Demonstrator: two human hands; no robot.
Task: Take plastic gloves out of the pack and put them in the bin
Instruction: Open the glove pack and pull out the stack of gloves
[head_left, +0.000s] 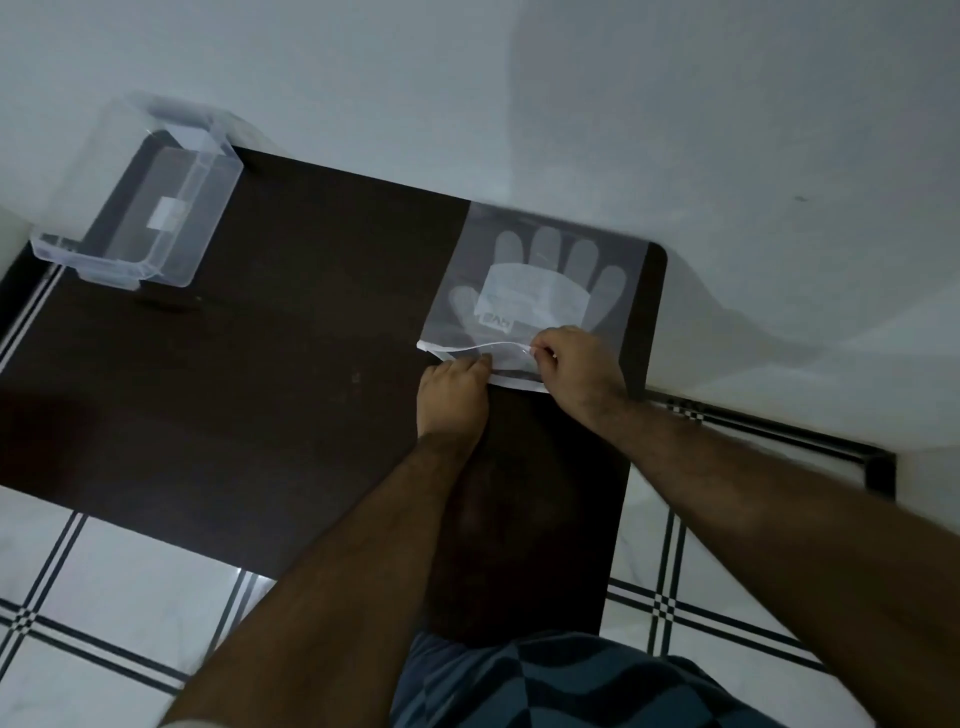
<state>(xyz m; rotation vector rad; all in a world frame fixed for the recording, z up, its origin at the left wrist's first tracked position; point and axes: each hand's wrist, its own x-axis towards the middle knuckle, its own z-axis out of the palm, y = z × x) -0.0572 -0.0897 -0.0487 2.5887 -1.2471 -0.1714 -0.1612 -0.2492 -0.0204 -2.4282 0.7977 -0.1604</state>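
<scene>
A clear plastic pack of gloves lies flat at the far right of the dark table. Folded see-through gloves and a white label show through it. The pack's near edge is parted into two flaps. My left hand presses and pinches the lower flap. My right hand pinches the upper flap and lifts it slightly. An empty clear plastic bin stands at the table's far left corner, well away from both hands.
The table stands against a white wall along its far side. White floor tiles with black stripes surround its near and right edges. My patterned clothing shows at the bottom.
</scene>
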